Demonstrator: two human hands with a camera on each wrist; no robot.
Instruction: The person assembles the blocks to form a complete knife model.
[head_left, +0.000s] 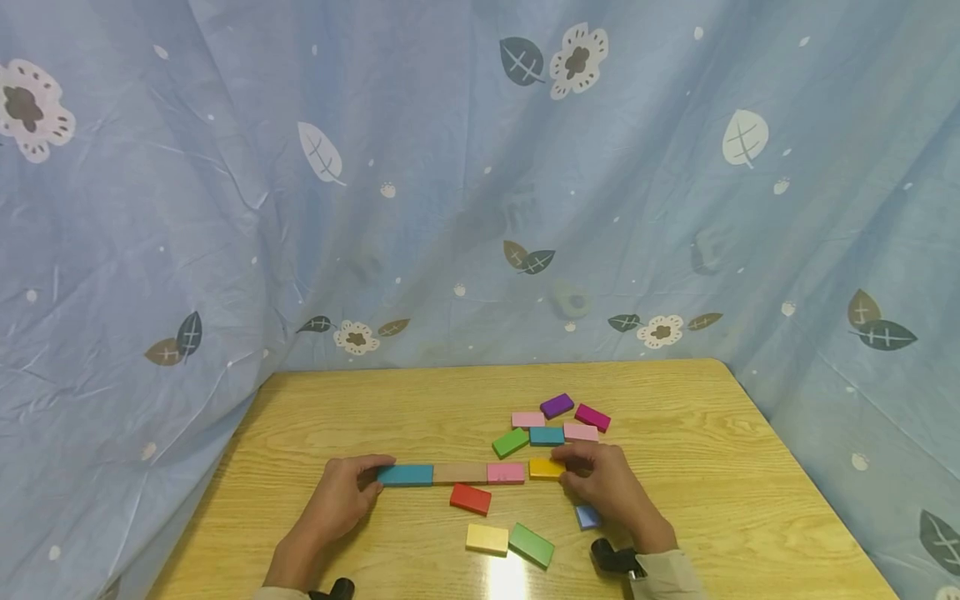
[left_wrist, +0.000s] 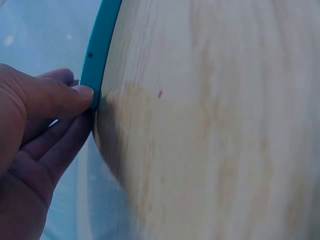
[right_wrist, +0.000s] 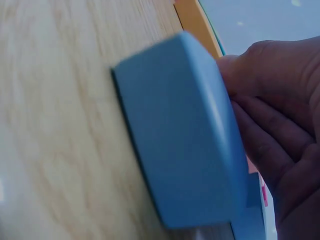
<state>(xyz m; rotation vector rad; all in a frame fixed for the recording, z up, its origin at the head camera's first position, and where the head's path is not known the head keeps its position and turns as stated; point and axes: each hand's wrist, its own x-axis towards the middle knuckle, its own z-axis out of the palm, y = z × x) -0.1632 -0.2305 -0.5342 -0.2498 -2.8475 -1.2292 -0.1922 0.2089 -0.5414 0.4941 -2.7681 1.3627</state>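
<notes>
My left hand (head_left: 337,502) pinches the left end of a teal-blue block (head_left: 406,476) lying flat on the table. In the left wrist view, the thumb lies on the side of this teal block (left_wrist: 100,50), near its end. Touching its right end is a wood-coloured block (head_left: 460,473), then a pink block (head_left: 506,473), all in a straight row. A small gap separates the pink one from an orange-yellow block (head_left: 545,468). My right hand (head_left: 611,486) holds that block's right end between thumb and fingers. A blue block (right_wrist: 175,135) lies close by that hand, large in the right wrist view.
Red (head_left: 470,499), pale yellow (head_left: 487,539) and green (head_left: 532,545) blocks lie in front of the row. Behind it are another green block (head_left: 512,443), a second blue one (head_left: 547,436), pink ones, a purple (head_left: 557,406) and a magenta one (head_left: 592,417). A patterned curtain (head_left: 450,208) surrounds the wooden table (head_left: 337,408).
</notes>
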